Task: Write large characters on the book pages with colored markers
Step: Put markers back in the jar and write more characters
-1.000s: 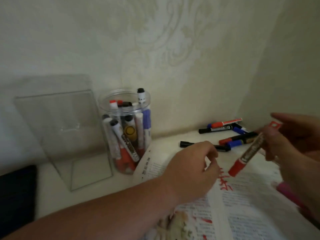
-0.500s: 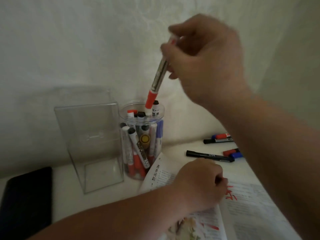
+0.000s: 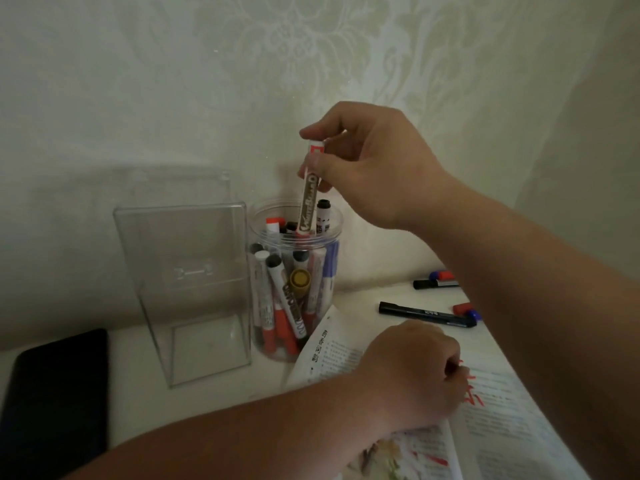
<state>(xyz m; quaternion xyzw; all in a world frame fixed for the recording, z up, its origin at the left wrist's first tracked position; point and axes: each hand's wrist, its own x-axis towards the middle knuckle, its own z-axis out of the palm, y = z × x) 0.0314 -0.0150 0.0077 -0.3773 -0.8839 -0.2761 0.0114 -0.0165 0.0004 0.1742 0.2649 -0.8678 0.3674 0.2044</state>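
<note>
Pale wallpaper [image 3: 277,50]: matte, embossed floral relief. White tabletop [image 3: 207,393], smooth.

Clear round plastic jar [image 3: 338,230] at far centre, close to the wall. Packed with upright markers: white barrels; red, black and blue caps; one yellow-gold end facing out.

Whiteboard marker [image 3: 308,202]: white cylindrical barrel, red tab at the top end, brownish lettering along the barrel, roughly legible as "WhiteBoard". Upright, lower end down inside the jar mouth among the others. Pinched near the top between thumb and curled fingers of right hand [image 3: 374,168], above the jar.

Left hand [image 3: 412,375]: fingers curled into a fist, nothing seen inside it, resting on open book [image 3: 512,417] at near right.

Book: thin matte pages, dense small print too fine to read; short line of heading characters on the left page, not legible. Large red strokes [image 3: 472,393] on the right page, partly covered by the left hand, not readable.

Clear rigid box [image 3: 187,271]: rectangular, upright, left of the jar; touching or just beside, cannot tell.

Dark flat slab [image 3: 52,393] at near left.

Loose on the table, right of the jar and beyond the book: black marker [image 3: 426,313] lying flat, white print unreadable; red and blue caps [image 3: 462,308] near its right end; farther marker cluster [image 3: 434,281], partly hidden by the right forearm.
</note>
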